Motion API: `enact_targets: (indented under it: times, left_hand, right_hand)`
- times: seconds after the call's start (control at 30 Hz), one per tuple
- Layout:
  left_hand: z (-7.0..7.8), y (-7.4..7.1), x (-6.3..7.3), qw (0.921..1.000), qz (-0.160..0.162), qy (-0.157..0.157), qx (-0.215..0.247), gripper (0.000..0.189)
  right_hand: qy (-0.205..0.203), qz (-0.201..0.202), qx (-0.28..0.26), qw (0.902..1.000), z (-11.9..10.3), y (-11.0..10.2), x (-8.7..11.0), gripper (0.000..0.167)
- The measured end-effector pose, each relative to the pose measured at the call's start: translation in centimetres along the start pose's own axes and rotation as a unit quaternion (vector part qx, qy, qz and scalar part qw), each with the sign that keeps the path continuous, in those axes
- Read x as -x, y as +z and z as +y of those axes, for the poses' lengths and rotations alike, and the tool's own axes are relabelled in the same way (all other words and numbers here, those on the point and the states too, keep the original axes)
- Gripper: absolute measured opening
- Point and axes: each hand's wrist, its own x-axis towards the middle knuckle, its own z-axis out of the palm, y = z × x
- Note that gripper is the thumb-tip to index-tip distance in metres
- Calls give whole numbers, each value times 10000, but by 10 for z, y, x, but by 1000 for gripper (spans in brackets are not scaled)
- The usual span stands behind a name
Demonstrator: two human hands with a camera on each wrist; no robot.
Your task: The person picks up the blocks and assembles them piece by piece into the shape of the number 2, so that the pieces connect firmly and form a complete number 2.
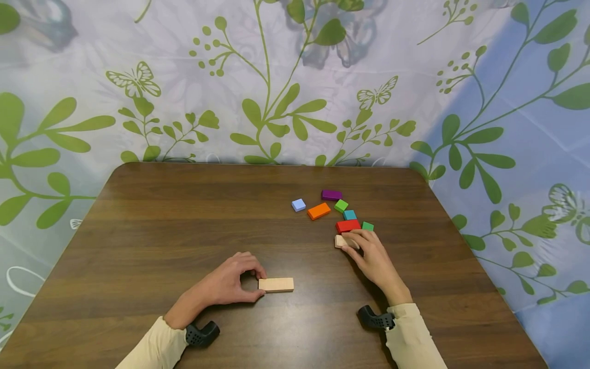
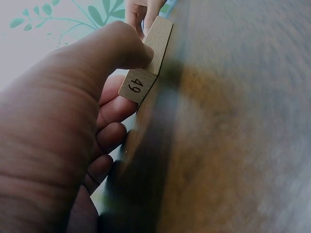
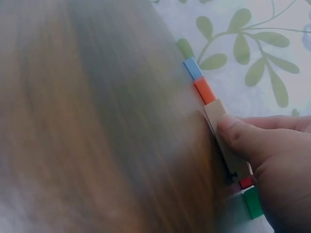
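Note:
My left hand (image 1: pixel 228 279) pinches the left end of a plain wooden block (image 1: pixel 278 285) between thumb and fingers, low over the table. The number 49 shows on the near end of this wooden block (image 2: pixel 136 86) in the left wrist view. Farther right, my right hand (image 1: pixel 377 261) grips a second plain wooden block (image 1: pixel 340 241), its thumb along one side. Part of that block is hidden by the fingers. Just beyond it lie a red block (image 1: pixel 348 226) and a dark green block (image 1: pixel 367 225), both close to the right fingertips.
Behind the right hand is a loose group of small coloured blocks: teal (image 1: pixel 350 215), light green (image 1: pixel 341 205), purple (image 1: pixel 331 195), orange (image 1: pixel 319 211) and light blue (image 1: pixel 298 205). The brown wooden table (image 1: pixel 184 220) ends at a leaf-patterned cloth (image 1: pixel 175 77).

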Motion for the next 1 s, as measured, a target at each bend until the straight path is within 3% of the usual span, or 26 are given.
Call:
enact_targets:
  times: [0.3,0.5,1.0]
  left_hand:
    - [1,1,3,9998,-72,-168,91,23]
    - [0,1,2,10000,-15,-55,44,23]
    - [-1,1,0,10000,-31,-22,52,22]
  right_hand:
    - [-3,-128,-91,9999,-7,1,2,34]
    - [75,-208,-189,9996,-15,-1,1,33]
    - [326,-644,-1128,9910,-29,5,-1,30]
